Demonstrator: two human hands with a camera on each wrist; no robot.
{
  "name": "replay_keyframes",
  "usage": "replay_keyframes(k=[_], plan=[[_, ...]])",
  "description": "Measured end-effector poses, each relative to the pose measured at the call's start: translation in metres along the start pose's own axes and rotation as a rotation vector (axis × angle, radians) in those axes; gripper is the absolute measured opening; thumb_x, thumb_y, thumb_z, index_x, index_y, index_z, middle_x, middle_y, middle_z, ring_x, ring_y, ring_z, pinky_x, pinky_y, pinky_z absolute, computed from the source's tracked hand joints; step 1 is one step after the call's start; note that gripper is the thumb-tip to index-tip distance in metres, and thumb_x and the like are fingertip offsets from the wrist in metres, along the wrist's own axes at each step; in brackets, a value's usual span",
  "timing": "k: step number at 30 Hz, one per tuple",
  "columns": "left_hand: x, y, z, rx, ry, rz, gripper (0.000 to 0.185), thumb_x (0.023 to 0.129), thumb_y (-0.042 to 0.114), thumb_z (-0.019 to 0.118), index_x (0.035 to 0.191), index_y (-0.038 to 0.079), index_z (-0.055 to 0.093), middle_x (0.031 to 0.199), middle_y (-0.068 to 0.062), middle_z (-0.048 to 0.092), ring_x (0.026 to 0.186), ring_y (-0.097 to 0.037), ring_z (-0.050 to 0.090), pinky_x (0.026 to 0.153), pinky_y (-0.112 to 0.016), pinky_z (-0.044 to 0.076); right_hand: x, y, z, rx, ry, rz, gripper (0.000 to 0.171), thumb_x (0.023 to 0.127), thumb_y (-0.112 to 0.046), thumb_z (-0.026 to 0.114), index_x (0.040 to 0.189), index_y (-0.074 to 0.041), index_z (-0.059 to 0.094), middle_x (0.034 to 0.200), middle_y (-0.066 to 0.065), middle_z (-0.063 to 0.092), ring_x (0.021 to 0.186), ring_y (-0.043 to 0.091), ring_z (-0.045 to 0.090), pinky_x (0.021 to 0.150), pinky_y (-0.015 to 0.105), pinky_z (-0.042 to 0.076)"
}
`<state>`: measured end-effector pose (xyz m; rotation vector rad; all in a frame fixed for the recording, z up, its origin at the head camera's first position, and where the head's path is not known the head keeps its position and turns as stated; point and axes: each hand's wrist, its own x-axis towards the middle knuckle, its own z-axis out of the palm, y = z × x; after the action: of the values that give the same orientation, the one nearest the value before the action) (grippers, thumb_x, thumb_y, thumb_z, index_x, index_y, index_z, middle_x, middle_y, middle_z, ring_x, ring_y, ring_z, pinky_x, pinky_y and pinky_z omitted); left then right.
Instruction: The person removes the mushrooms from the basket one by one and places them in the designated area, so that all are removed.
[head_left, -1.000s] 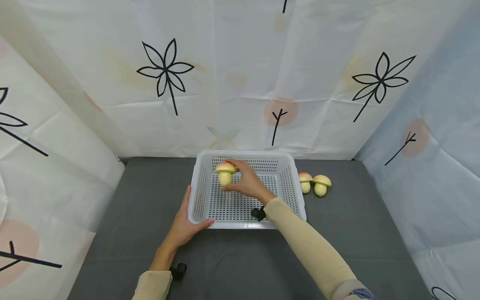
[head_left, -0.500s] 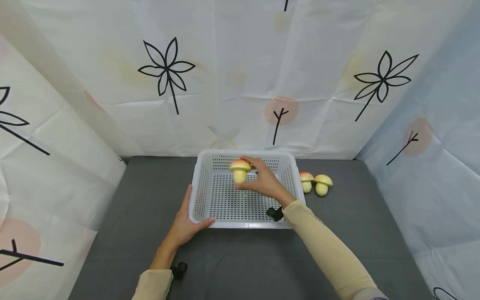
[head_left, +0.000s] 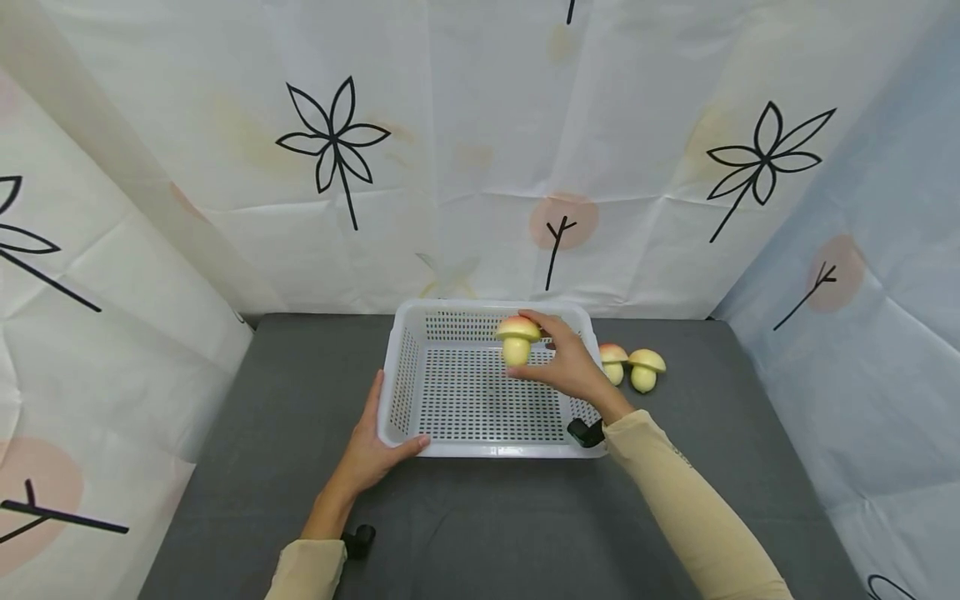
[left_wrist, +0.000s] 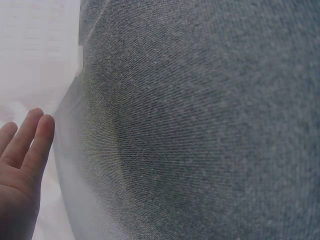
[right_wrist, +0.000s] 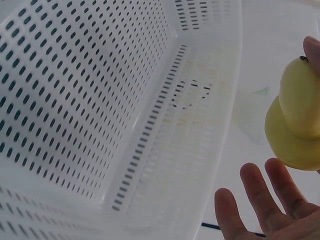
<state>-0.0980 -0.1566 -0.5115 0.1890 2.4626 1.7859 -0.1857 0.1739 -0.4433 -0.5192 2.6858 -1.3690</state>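
My right hand [head_left: 543,350] pinches a toy mushroom [head_left: 517,340] with a yellow stem and a red-yellow cap, held in the air over the back right part of a white perforated basket [head_left: 480,451]. The right wrist view shows the mushroom [right_wrist: 299,125] at the right edge, my fingers [right_wrist: 260,200] below it and the basket's floor [right_wrist: 100,100] beneath. My left hand [head_left: 372,433] rests against the basket's front left corner, fingers straight along the wall and thumb along the front rim. Those fingers [left_wrist: 25,150] show in the left wrist view beside the basket wall [left_wrist: 35,50].
Two more toy mushrooms [head_left: 612,363] [head_left: 644,369] stand on the grey tablecloth [head_left: 262,400] just right of the basket. Nothing lies inside the basket. White printed sheets close off the back and both sides of the table.
My right hand has carried the mushroom from the basket's back left toward its back right, slightly higher. The left hand and the basket have stayed in place.
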Motion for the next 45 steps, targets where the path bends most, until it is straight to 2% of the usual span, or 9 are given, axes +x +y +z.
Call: replay_keyframes(k=[8,15,20,27,34,38,42,45], plan=[[0.0,0.001,0.0,-0.01,-0.002,0.006,0.126,0.077,0.016,0.091,0.164,0.016,-0.001,0.164,-0.018,0.024,0.131,-0.046,0.05,0.096,-0.031,0.045,-0.015,0.009,-0.018,-0.005,0.032,0.006,0.094,0.08,-0.028,0.09,0.157,-0.015,0.038,0.149,0.011,0.045,0.129,0.031,0.048,0.103,0.056,0.04],[-0.001,0.001,0.0,-0.041,-0.006,0.007,0.126,0.077,0.014,0.09,0.164,0.018,-0.001,0.164,-0.02,0.024,0.129,-0.047,0.05,0.093,-0.027,0.046,-0.024,0.02,-0.033,-0.034,0.087,0.025,0.096,0.078,-0.028,0.09,0.157,-0.016,0.038,0.149,0.012,0.045,0.13,0.033,0.047,0.103,0.055,0.041],[-0.001,0.001,0.001,-0.072,-0.01,0.019,0.126,0.078,0.013,0.09,0.164,0.02,-0.001,0.164,-0.02,0.022,0.129,-0.049,0.049,0.091,-0.023,0.046,-0.031,0.027,-0.047,-0.031,0.115,0.015,0.095,0.08,-0.023,0.089,0.157,-0.011,0.036,0.148,0.017,0.045,0.129,0.037,0.047,0.103,0.058,0.039],[-0.001,0.0,0.0,-0.077,-0.012,0.025,0.125,0.078,0.013,0.089,0.164,0.02,0.0,0.163,-0.021,0.024,0.126,-0.049,0.052,0.091,-0.023,0.046,-0.04,0.04,-0.069,0.01,0.144,0.022,0.092,0.082,-0.018,0.087,0.157,-0.009,0.036,0.143,0.018,0.047,0.125,0.038,0.049,0.102,0.059,0.041],[-0.001,0.002,0.0,-0.031,-0.014,0.014,0.126,0.078,0.013,0.09,0.164,0.015,-0.002,0.164,-0.021,0.023,0.129,-0.048,0.051,0.091,-0.025,0.046,-0.052,0.044,-0.092,-0.021,0.183,0.075,0.093,0.084,-0.019,0.086,0.159,-0.008,0.033,0.144,0.022,0.044,0.127,0.041,0.047,0.102,0.061,0.039],[0.002,-0.011,0.001,-0.037,-0.01,0.008,0.128,0.077,0.012,0.09,0.164,0.019,-0.003,0.164,-0.021,0.022,0.129,-0.048,0.051,0.09,-0.024,0.046,-0.059,0.049,-0.106,-0.02,0.205,0.099,0.092,0.085,-0.019,0.085,0.159,-0.009,0.031,0.146,0.023,0.042,0.128,0.044,0.045,0.102,0.062,0.037],[0.007,-0.029,0.003,-0.061,-0.004,0.013,0.13,0.077,0.013,0.091,0.163,0.03,-0.004,0.165,-0.017,0.022,0.128,-0.045,0.052,0.09,-0.022,0.046,-0.066,0.055,-0.117,-0.042,0.232,0.119,0.093,0.086,-0.02,0.084,0.16,-0.008,0.03,0.146,0.025,0.042,0.13,0.047,0.044,0.102,0.063,0.037],[0.008,-0.037,0.003,-0.073,-0.003,0.023,0.129,0.077,0.015,0.091,0.162,0.038,-0.002,0.165,-0.013,0.024,0.128,-0.04,0.054,0.09,-0.023,0.046,-0.072,0.059,-0.123,-0.05,0.247,0.144,0.094,0.086,-0.023,0.084,0.16,-0.009,0.028,0.147,0.025,0.041,0.131,0.047,0.042,0.102,0.063,0.037]])
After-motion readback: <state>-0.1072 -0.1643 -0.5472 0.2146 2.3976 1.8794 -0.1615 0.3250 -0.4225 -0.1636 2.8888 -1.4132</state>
